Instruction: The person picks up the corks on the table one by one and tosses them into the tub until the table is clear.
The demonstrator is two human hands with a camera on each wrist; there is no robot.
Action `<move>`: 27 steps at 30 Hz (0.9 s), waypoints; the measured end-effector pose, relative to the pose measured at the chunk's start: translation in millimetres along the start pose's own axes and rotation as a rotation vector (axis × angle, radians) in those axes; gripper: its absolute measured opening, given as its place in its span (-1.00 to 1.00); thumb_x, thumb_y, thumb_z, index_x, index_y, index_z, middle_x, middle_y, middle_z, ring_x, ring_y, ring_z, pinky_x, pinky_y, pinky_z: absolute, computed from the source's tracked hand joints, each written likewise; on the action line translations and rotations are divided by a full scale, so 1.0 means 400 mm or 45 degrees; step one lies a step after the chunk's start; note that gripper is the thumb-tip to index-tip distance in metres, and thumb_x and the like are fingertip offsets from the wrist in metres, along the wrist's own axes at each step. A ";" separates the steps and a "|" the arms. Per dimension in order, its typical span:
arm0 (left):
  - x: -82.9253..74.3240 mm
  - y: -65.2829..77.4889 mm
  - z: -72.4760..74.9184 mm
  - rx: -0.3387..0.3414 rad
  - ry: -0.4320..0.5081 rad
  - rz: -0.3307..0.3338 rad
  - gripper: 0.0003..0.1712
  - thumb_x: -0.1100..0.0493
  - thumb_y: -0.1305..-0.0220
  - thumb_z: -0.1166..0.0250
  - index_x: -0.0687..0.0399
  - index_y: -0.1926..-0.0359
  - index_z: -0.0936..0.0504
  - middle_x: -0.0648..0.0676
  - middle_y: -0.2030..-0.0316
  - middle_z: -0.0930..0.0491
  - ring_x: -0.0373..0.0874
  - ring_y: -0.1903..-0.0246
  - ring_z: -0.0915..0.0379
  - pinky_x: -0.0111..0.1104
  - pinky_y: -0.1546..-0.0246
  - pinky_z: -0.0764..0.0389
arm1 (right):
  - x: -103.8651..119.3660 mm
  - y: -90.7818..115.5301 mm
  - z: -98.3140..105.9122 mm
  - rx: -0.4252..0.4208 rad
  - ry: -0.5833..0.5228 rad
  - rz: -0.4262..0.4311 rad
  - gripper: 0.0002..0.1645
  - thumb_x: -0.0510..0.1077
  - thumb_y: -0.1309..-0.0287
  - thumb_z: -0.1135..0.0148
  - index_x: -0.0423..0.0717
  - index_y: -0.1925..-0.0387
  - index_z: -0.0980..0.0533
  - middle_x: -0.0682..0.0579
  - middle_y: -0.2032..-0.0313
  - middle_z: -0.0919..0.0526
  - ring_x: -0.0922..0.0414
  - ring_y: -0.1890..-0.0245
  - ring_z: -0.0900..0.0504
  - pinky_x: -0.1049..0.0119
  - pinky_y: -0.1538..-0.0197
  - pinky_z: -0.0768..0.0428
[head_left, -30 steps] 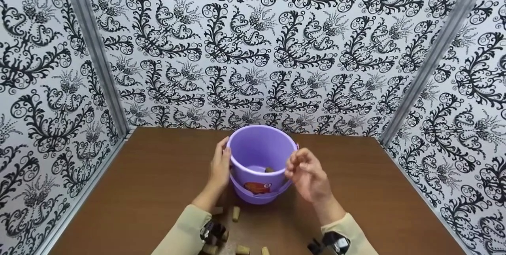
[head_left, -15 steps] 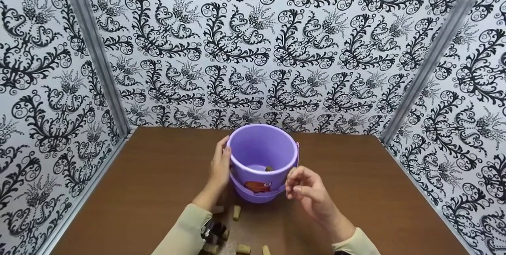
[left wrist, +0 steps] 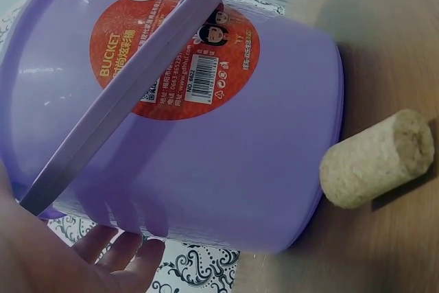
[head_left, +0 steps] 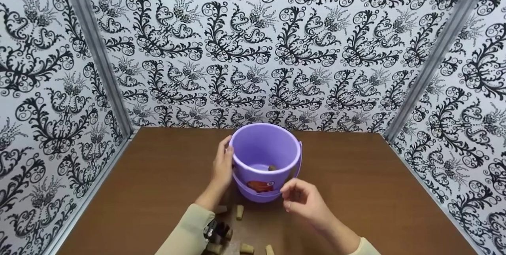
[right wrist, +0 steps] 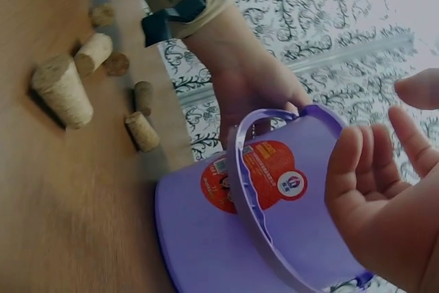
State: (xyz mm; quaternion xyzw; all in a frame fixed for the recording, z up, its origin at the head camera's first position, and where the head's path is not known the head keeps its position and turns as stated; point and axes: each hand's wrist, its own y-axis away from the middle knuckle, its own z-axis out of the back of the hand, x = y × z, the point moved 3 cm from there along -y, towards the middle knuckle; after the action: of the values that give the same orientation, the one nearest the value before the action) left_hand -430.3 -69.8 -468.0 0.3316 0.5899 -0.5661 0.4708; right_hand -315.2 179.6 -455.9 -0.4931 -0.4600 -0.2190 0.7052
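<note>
A purple bucket (head_left: 257, 180) with a red label stands upright, its handle (left wrist: 130, 94) hanging down across the front. My left hand (head_left: 223, 166) rests against the bucket's left side near the rim, its fingers extended along the wall in the left wrist view. Inside, a cork stopper (head_left: 272, 167) lies on the bottom. To the right of the bucket's front, my right hand (head_left: 306, 201) is raised with loosely bent fingers and nothing between them. In the right wrist view its fingers overlap the bucket's rim.
Several tapered cork stoppers lie on the brown table in front of the bucket, among them an upright-looking cork (head_left: 240, 212) and a nearer cork (head_left: 246, 248). Some are partly hidden by the left sleeve (head_left: 189, 227). Patterned walls (head_left: 253, 49) enclose the table's back and sides.
My right hand has moved down and back from the bucket's rim toward its lower front right. The left hand stays on the bucket's side. The cork remains inside.
</note>
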 end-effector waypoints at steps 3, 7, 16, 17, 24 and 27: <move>0.003 0.003 -0.001 0.007 0.018 -0.007 -0.48 0.00 -0.70 0.02 -0.04 -0.54 -0.39 0.27 -0.43 -0.52 0.32 -0.33 -0.51 0.22 -0.38 -0.50 | -0.003 0.020 -0.013 0.002 0.170 -0.062 -0.70 -0.52 -0.06 -0.28 -0.40 0.11 -0.56 -0.16 0.30 -0.59 0.34 0.27 -0.61 0.42 0.20 -0.71; 0.004 0.003 0.000 0.010 0.027 -0.016 -0.47 0.00 -0.70 0.02 -0.02 -0.54 -0.39 0.28 -0.43 -0.51 0.34 -0.32 -0.51 0.22 -0.37 -0.51 | -0.008 0.043 -0.029 0.029 0.355 -0.181 -0.68 -0.47 -0.03 -0.34 -0.27 0.11 -0.61 -0.34 0.28 -0.60 0.36 0.28 -0.62 0.45 0.21 -0.71; -0.003 0.001 0.007 0.015 0.047 -0.049 -0.48 0.07 -0.70 0.04 0.07 -0.54 -0.37 0.31 -0.44 -0.50 0.34 -0.33 -0.51 0.17 -0.37 -0.53 | -0.025 0.064 -0.063 0.166 0.557 -0.381 -0.65 -0.31 -0.04 -0.46 0.00 0.11 -0.64 -0.06 0.28 -0.68 0.38 0.35 -0.64 0.47 0.23 -0.68; -0.004 0.001 0.008 0.009 0.052 -0.044 -0.48 0.07 -0.70 0.04 0.06 -0.54 -0.38 0.30 -0.44 -0.50 0.32 -0.34 -0.51 0.16 -0.40 -0.52 | -0.028 0.064 -0.064 0.174 0.584 -0.383 -0.66 -0.29 -0.04 -0.47 0.01 0.11 -0.64 -0.03 0.28 -0.69 0.39 0.35 -0.64 0.47 0.23 -0.68; 0.000 0.004 0.002 0.012 0.058 0.003 -0.48 0.04 -0.70 0.04 -0.02 -0.54 -0.39 0.27 -0.45 -0.49 0.29 -0.36 -0.50 0.17 -0.42 -0.50 | -0.056 0.077 -0.078 0.236 0.695 -0.399 -0.66 -0.22 -0.02 -0.54 -0.01 0.13 -0.65 -0.08 0.29 -0.72 0.43 0.37 -0.61 0.48 0.25 -0.67; -0.003 0.004 -0.004 0.022 0.068 0.006 -0.48 0.02 -0.70 0.04 -0.05 -0.55 -0.38 0.27 -0.47 -0.48 0.29 -0.36 -0.49 0.18 -0.41 -0.50 | -0.058 0.081 -0.080 0.250 0.747 -0.386 -0.67 -0.18 -0.03 -0.56 -0.01 0.14 -0.65 -0.03 0.31 -0.73 0.45 0.38 -0.59 0.49 0.26 -0.65</move>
State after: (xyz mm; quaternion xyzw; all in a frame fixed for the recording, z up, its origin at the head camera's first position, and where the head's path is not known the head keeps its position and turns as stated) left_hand -428.8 -68.1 -467.5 0.3519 0.5967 -0.5609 0.4533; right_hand -287.9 161.2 -494.9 -0.2650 -0.3244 -0.4085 0.8109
